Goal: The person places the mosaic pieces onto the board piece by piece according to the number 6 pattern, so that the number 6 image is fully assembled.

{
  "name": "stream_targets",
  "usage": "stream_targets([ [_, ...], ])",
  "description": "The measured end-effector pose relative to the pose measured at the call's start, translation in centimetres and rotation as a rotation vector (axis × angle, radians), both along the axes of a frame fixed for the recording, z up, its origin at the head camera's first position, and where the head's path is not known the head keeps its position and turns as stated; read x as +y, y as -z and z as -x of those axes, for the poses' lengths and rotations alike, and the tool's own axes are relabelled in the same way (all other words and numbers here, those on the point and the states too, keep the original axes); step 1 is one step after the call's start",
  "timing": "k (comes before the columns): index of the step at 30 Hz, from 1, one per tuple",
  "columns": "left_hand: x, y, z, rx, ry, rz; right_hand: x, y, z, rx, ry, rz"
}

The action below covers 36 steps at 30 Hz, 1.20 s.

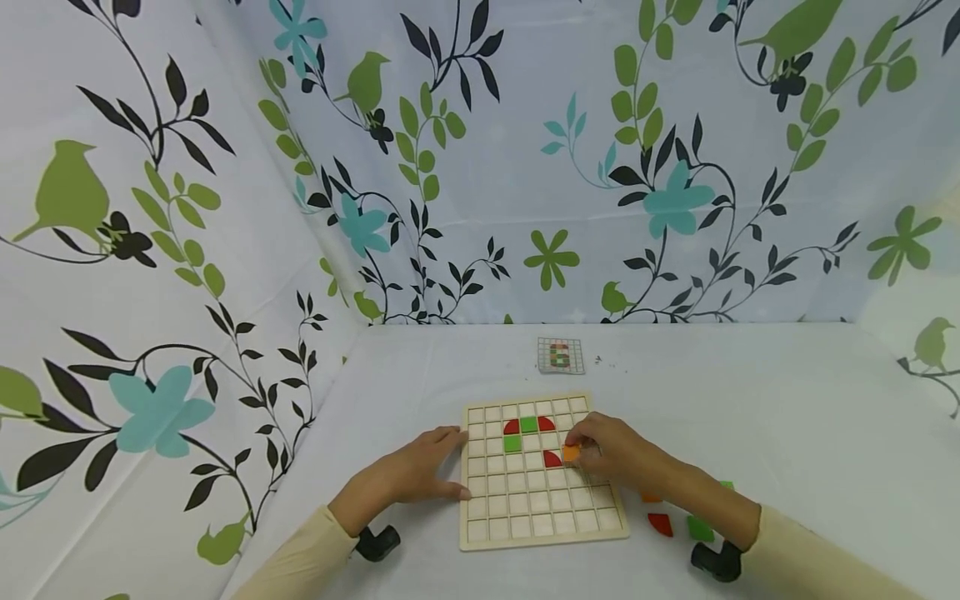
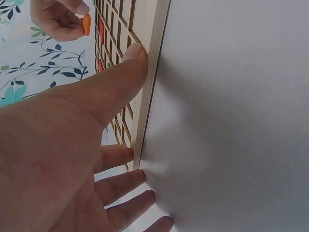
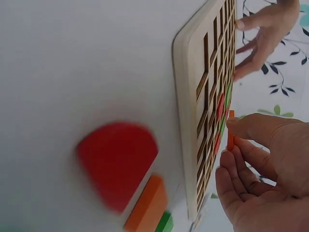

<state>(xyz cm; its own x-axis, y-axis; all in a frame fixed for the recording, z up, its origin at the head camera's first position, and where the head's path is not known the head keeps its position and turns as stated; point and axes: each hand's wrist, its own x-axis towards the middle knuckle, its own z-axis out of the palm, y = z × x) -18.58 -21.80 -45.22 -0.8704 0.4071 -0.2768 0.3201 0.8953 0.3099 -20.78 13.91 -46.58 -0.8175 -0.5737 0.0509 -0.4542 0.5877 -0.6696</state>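
We pinch orange piece [image 1: 572, 453] in right hand [image 1: 621, 452], above right part of board [image 1: 546, 546]. Left hand [image 1: 415, 468], fingers extended, touches board's left edge. Five red and green pieces [image 1: 528, 424] set in; loose pieces [image 1: 660, 524] at near right seem left for us.

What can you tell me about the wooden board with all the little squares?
The board is pale and looks wooden, with rounded corners, a plain rim and thin strips making a grid of squares. It lies flat on the white table. Three red pieces and two green pieces sit in its squares. The left hand touches its left edge.
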Motion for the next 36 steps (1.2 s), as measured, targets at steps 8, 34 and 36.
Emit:
stream_targets([
  [8, -0.1, -0.1, -0.1, -0.003, -0.008, 0.003, -2.9, -0.2, 0.0, 0.055, -0.068, -0.055],
  [34, 0.1, 0.0, 0.0, -0.008, -0.019, 0.014, -6.5, -1.3, 0.8, 0.057, -0.118, -0.207],
  [36, 0.1, 0.0, -0.1, -0.004, -0.016, 0.011, -6.7, -1.5, 0.7, 0.037, -0.11, -0.212],
])
